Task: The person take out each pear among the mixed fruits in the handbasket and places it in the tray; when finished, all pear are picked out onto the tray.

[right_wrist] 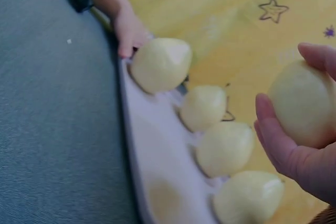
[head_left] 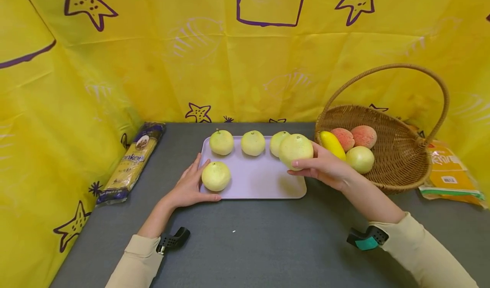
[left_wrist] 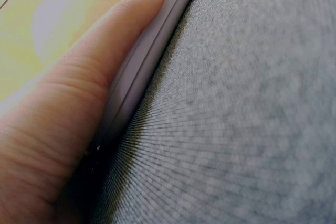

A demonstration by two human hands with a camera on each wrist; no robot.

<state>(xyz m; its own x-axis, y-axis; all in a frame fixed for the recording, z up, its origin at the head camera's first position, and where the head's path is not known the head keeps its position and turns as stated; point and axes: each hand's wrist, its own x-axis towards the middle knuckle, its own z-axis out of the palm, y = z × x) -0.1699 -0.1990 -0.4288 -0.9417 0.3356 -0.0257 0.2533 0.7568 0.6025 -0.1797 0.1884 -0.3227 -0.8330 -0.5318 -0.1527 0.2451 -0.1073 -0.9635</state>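
A pale yellow-green pear [head_left: 296, 151] is held up over the right end of the lilac tray [head_left: 264, 181]. My right hand [head_left: 325, 166] grips it from the right, thumb and fingers around its sides. The left hand [head_left: 191, 183] holds the tray's near left corner, its thumb [left_wrist: 121, 30] lying along the front rim in the left wrist view. Beside that hand, a pear [head_left: 216, 176] sits on the tray. Along the back stand a left pear [head_left: 221, 142], a middle pear [head_left: 252, 143] and a right pear [head_left: 278, 143], partly hidden behind the held one.
At the right, a wicker basket [head_left: 402, 169] with a tall handle contains two peaches [head_left: 364, 136], a yellow elongated fruit [head_left: 332, 145] and another pear [head_left: 360, 159]. An orange packet [head_left: 449, 173] lies beyond it. On the left lies a noodle packet [head_left: 132, 162]. Yellow cloth hangs behind the grey table [head_left: 260, 245].
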